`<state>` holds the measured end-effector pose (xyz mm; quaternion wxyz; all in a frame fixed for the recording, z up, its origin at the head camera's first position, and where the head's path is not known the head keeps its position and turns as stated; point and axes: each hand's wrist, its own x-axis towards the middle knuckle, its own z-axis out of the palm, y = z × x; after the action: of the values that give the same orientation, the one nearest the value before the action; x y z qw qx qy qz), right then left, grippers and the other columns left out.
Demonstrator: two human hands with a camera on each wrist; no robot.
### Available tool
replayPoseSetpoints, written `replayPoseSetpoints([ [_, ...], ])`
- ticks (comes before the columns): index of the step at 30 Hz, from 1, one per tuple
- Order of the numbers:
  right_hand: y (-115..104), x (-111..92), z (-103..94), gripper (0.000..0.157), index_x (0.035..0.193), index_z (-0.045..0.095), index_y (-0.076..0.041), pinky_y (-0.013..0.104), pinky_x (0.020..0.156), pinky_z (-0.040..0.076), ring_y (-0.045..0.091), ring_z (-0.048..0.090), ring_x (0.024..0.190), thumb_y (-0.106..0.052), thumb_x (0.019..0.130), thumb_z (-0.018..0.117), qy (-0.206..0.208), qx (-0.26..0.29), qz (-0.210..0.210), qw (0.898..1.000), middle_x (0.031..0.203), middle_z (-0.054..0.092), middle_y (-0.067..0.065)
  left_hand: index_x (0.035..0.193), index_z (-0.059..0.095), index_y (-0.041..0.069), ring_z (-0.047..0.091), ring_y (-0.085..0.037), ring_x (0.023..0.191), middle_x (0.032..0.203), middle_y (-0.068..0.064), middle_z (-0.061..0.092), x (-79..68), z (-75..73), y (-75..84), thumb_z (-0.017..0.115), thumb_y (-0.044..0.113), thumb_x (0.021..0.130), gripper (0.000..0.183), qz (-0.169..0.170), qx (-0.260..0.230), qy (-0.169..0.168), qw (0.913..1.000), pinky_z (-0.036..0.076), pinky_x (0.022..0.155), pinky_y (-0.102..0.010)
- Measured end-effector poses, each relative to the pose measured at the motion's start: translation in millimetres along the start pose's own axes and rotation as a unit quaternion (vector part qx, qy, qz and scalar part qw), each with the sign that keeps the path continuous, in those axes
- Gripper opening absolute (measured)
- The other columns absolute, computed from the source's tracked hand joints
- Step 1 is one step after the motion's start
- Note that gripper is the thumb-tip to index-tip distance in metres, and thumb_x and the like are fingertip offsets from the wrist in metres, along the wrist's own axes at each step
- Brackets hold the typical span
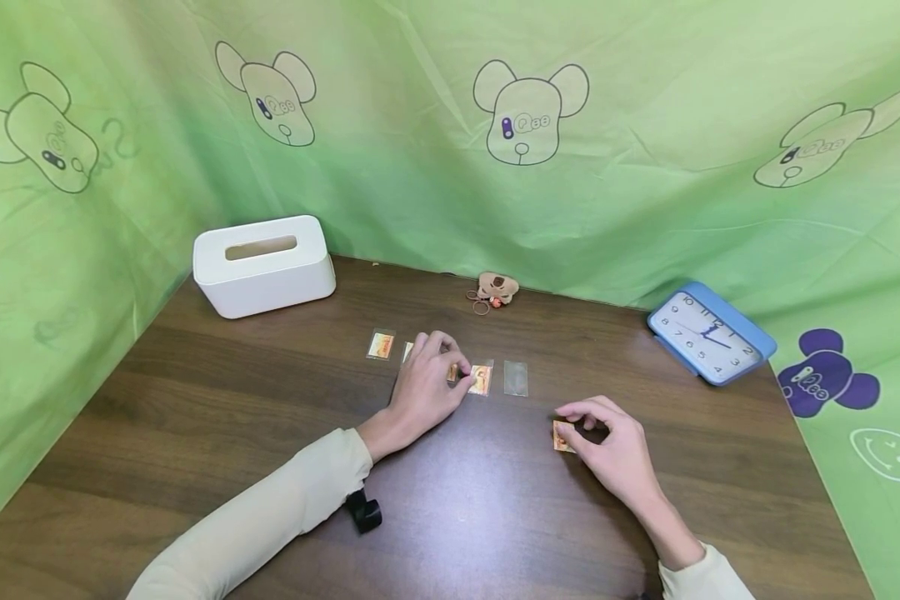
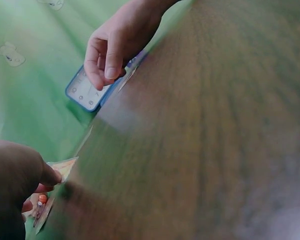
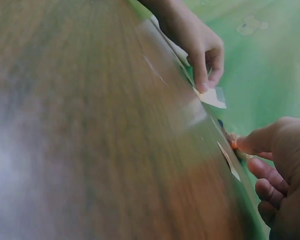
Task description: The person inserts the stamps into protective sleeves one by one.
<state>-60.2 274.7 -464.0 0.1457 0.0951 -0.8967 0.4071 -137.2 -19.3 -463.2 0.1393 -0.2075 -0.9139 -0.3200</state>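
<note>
My left hand (image 1: 431, 379) pinches a small orange-and-white stamp in a clear sleeve (image 1: 483, 380) between thumb and finger. In the right wrist view the edge of this sleeve (image 3: 217, 97) tilts up from the table. My right hand (image 1: 607, 442) hovers over a loose orange stamp (image 1: 562, 436), its thumb and forefinger apart. The right wrist view shows that stamp (image 3: 229, 161) lying clear of the fingertips. Beside the left hand's stamp lies a clear sleeve (image 1: 516, 378) with no picture in it. Further sleeved stamps (image 1: 380, 345) lie to the left, partly hidden by the left hand.
A white tissue box (image 1: 270, 271) stands at the back left of the brown wooden table (image 1: 217, 433). A plush keychain (image 1: 497, 287) lies at the back edge. At the right stands a blue clock (image 1: 711, 333). Green printed cloth (image 1: 390, 167) surrounds the table.
</note>
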Motion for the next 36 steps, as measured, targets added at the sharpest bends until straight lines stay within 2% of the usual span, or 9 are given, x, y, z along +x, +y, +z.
replayPoseSetpoints([
  [9, 7.8, -1.7, -6.2, 0.03, 0.101, 0.086, -0.019, 0.017, 0.071, 0.042, 0.009, 0.054, 0.08, 0.001, 0.082, 0.096, -0.023, -0.015, -0.003, 1.0, 0.089, 0.067, -0.005, 0.092, 0.082, 0.016, 0.054, -0.03, 0.109, 0.121, -0.008, 0.067, 1.3, 3.8, -2.7, 0.096, 0.023, 0.088, 0.016, 0.001, 0.011, 0.007, 0.9999, 0.051, 0.091, -0.046],
  [16, 9.3, -0.9, -10.9, 0.035, 0.1, 0.085, -0.022, 0.017, 0.072, 0.041, 0.01, 0.054, 0.082, 0.001, 0.077, 0.098, -0.049, -0.034, -0.015, 0.998, 0.093, 0.069, -0.008, 0.108, 0.08, 0.015, 0.054, -0.033, 0.111, 0.125, -0.012, 0.064, 1.3, 3.9, -2.8, 0.096, 0.022, 0.088, 0.027, -0.007, 0.007, -0.001, 1.0, 0.052, 0.091, -0.047],
  [25, 7.4, -0.7, -11.3, 0.033, 0.092, 0.083, -0.023, 0.016, 0.073, 0.042, 0.009, 0.055, 0.081, 0.001, 0.076, 0.099, -0.05, -0.033, -0.027, 0.998, 0.094, 0.069, -0.007, 0.11, 0.087, 0.017, 0.053, -0.032, 0.111, 0.128, -0.012, 0.066, 1.6, 3.7, -4.2, 0.091, 0.024, 0.094, 0.018, 0.004, 0.021, -0.02, 0.9996, 0.052, 0.09, -0.046],
  [36, 8.3, 0.2, -10.5, 0.035, 0.097, 0.084, -0.021, 0.017, 0.07, 0.041, 0.009, 0.054, 0.08, 0.002, 0.075, 0.099, -0.045, -0.048, -0.02, 0.998, 0.092, 0.065, -0.006, 0.109, 0.086, 0.015, 0.053, -0.032, 0.111, 0.128, -0.013, 0.065, 1.4, 4.7, -4.0, 0.089, 0.022, 0.095, 0.016, 0.001, 0.006, -0.015, 0.9999, 0.052, 0.09, -0.045],
])
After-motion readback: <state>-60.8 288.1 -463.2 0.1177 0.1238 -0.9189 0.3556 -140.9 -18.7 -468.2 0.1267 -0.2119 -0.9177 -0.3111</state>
